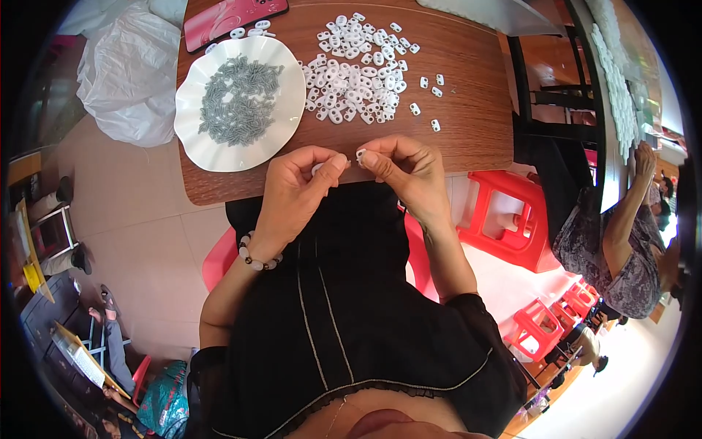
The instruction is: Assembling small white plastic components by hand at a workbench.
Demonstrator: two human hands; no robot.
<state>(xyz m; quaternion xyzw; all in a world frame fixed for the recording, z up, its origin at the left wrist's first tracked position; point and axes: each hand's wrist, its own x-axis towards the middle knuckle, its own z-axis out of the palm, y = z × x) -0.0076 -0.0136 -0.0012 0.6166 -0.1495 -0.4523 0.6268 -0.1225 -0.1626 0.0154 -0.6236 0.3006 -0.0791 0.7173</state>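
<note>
My right hand (413,175) pinches a small white plastic piece with two holes (360,155) between thumb and forefinger, above the table's near edge. Close to it on the left, my left hand (298,192) is closed, thumb against forefinger. Another white piece (316,168) shows in its curled fingers; whatever is at its fingertips is too small to make out. Beyond my hands lies a heap of similar two-holed white pieces (355,84). A white wavy-rimmed dish (191,135) at the left holds many small grey pieces that look like springs (240,102).
A pink phone (230,22) lies at the table's (468,88) far left, near a few white parts. A white plastic bag (128,80) hangs left of the table. Red stools (504,219) stand at the right. Another person (621,241) works at a neighbouring table on the right.
</note>
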